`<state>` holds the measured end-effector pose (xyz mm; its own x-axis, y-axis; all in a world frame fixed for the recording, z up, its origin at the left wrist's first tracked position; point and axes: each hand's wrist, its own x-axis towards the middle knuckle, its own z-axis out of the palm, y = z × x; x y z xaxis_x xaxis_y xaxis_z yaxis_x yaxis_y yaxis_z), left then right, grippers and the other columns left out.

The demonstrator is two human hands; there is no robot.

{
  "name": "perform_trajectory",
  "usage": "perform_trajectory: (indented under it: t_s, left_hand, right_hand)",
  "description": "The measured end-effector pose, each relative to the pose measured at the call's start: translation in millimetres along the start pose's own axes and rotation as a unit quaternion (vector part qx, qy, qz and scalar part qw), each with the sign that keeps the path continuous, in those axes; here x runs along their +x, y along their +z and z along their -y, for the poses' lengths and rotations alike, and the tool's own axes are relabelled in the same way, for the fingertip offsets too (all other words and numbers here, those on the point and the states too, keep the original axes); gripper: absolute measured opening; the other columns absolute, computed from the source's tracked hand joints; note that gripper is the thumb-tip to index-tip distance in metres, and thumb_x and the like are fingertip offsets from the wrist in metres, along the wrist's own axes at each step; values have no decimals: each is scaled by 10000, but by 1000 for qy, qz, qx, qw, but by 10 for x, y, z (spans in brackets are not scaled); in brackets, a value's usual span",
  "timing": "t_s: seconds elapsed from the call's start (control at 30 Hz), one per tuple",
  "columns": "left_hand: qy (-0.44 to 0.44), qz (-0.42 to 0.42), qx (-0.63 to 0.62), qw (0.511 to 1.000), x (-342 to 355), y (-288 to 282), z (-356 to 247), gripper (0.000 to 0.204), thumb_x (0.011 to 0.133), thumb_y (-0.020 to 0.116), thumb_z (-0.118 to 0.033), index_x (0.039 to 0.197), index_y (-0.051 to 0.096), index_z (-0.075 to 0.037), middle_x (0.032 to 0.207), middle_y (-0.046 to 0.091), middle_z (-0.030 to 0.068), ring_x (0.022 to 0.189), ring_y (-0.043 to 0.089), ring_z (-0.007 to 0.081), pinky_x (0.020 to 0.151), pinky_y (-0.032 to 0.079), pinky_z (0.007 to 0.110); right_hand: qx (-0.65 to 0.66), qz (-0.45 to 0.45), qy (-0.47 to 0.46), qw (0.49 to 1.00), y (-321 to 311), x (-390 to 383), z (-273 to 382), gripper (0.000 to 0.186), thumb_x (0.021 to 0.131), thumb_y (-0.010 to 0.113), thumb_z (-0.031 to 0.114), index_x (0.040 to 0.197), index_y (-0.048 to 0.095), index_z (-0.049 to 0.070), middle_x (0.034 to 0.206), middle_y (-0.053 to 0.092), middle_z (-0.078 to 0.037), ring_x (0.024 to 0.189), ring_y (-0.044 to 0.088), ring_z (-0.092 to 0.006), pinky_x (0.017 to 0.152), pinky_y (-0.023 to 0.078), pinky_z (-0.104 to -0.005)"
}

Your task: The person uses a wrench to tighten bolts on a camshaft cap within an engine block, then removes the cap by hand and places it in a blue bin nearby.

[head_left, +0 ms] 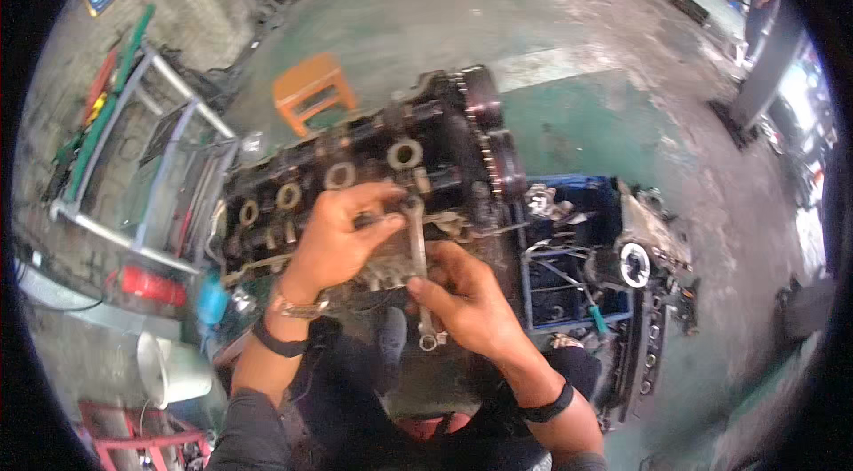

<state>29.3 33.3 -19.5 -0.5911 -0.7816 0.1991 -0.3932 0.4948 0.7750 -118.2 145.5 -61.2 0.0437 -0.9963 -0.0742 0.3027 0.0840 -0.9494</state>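
Note:
A dark, oily engine cylinder head (pixel 373 129) with round openings along its top lies across the middle. In front of its near side, my right hand (pixel 466 298) grips a combination wrench (pixel 418 244) by the shank. The wrench stands nearly lengthwise in view, its ring end low and its other end up by the cylinder head. At that upper end my left hand (pixel 333 240) is closed, thumb and fingers pinched together beside the wrench jaw. Whatever sits between those fingertips is too small and blurred to name.
To the right, a blue crate (pixel 526 284) holds metal parts and tools, with a grey metal casing (pixel 653 227) beside it. An orange stool (pixel 311 84) stands beyond the engine. At left are a metal frame (pixel 133 235), a red cylinder (pixel 151 284) and a white bucket (pixel 173 369).

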Motion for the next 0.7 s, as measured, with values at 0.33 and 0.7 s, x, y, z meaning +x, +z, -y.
perform_trajectory:
  t_s: [0.33,0.7]
  left_hand:
    - [-23,7,-81,996,6,24,-49,262,798,654,-19,1055,619,17,869,623,17,788,518,67,706,456,240]
    - [-31,15,-65,997,27,18,-33,277,789,659,-41,1055,604,13,736,521,-12,685,444,60,613,420,234]
  right_hand:
    - [48,14,20,999,185,97,-112,141,912,532,111,985,467,9,710,601,-58,526,515,-76,457,406,-224]
    - [82,-52,-64,993,478,347,-325,131,897,539,74,980,484,-12,707,573,-53,564,541,-93,471,444,-270]
